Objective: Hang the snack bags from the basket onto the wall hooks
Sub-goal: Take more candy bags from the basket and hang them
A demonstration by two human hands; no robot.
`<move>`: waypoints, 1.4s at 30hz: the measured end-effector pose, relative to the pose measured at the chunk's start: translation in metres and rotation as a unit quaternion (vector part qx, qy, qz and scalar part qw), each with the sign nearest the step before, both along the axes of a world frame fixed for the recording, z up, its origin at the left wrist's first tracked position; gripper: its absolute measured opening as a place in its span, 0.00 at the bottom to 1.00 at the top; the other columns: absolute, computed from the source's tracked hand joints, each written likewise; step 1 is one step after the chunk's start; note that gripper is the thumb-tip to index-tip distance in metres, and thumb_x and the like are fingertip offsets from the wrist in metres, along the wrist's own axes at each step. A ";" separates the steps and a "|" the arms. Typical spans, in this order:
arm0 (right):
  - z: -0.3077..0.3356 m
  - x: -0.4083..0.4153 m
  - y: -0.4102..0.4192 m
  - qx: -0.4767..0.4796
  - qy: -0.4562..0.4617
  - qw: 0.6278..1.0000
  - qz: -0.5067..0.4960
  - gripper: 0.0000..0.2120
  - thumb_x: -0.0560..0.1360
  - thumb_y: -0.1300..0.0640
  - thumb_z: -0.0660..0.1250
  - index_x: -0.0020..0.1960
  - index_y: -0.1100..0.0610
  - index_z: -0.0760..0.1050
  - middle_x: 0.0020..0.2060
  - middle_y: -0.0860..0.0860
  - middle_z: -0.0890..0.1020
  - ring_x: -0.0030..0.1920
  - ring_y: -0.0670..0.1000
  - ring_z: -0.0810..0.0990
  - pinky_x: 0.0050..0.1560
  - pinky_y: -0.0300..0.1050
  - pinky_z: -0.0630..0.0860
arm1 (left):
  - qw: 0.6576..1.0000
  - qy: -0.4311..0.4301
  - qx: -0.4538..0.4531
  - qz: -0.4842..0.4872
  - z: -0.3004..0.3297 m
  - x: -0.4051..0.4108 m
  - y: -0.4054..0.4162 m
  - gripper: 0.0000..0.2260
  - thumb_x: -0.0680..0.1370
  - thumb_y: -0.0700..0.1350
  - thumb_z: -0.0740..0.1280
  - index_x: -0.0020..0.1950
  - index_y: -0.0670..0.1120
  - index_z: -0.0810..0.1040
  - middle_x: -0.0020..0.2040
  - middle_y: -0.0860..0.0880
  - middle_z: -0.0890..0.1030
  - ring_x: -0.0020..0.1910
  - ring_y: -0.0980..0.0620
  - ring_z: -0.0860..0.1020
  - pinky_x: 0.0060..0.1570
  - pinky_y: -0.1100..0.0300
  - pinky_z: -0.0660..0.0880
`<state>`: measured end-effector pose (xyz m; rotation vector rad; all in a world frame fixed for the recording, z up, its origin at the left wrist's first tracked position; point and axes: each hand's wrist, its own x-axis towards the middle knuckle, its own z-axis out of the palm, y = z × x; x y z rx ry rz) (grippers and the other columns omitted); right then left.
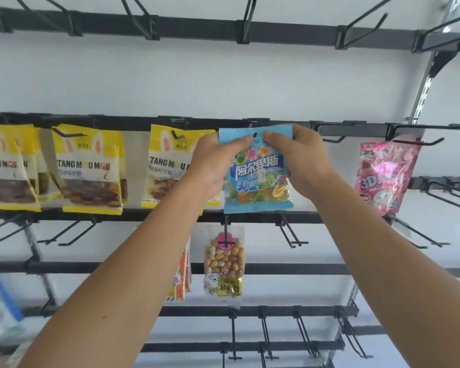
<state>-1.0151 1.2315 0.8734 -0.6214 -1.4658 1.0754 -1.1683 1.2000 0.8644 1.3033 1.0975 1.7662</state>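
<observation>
Holding the blue gummy bag (256,168) by its top corners, the left hand (213,160) and right hand (300,158) pinch it against the middle rail (356,126), between yellow bags (170,166) and a pink bag (383,173).

blue snack bag (258,171) upright at hook rail.
</observation>
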 end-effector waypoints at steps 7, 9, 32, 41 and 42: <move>0.005 -0.004 0.002 -0.028 -0.007 1.000 0.005 0.06 0.77 0.61 0.70 0.49 0.65 0.78 0.43 0.62 0.86 0.42 0.62 0.86 0.44 0.58 0.84 | 0.999 -0.020 -0.029 -0.011 0.004 0.000 -0.002 0.02 0.75 0.40 0.74 0.47 0.43 0.84 0.45 0.41 0.86 0.45 0.39 0.85 0.49 0.38 0.82; 0.007 -0.004 0.003 -0.030 -0.011 0.999 0.004 0.07 0.77 0.61 0.70 0.50 0.65 0.78 0.43 0.62 0.86 0.42 0.63 0.86 0.44 0.59 0.84 | 0.999 -0.021 -0.033 -0.014 0.006 0.000 -0.003 0.02 0.75 0.40 0.74 0.46 0.42 0.84 0.46 0.40 0.86 0.45 0.39 0.85 0.49 0.39 0.82; -0.011 -0.017 0.045 0.058 -0.195 0.954 -0.222 0.09 0.78 0.50 0.68 0.48 0.56 0.76 0.42 0.51 0.83 0.41 0.51 0.83 0.36 0.43 0.79 | 0.986 0.094 -0.066 0.118 -0.012 -0.007 0.043 0.07 0.78 0.51 0.72 0.50 0.49 0.82 0.47 0.50 0.85 0.47 0.49 0.84 0.56 0.46 0.80; -0.016 -0.026 0.050 0.080 -0.223 0.925 -0.296 0.10 0.79 0.49 0.67 0.52 0.55 0.72 0.46 0.50 0.80 0.43 0.51 0.79 0.40 0.44 0.74 | 0.967 0.180 -0.046 0.174 -0.019 -0.004 0.056 0.06 0.82 0.50 0.65 0.52 0.50 0.80 0.50 0.50 0.84 0.50 0.47 0.83 0.54 0.48 0.80; -0.017 -0.025 0.049 0.081 -0.222 0.925 -0.298 0.10 0.79 0.50 0.67 0.53 0.55 0.72 0.48 0.50 0.80 0.45 0.51 0.79 0.42 0.46 0.76 | 0.965 0.186 -0.045 0.179 -0.021 -0.005 0.056 0.07 0.82 0.50 0.65 0.54 0.49 0.80 0.50 0.49 0.84 0.50 0.47 0.82 0.53 0.49 0.79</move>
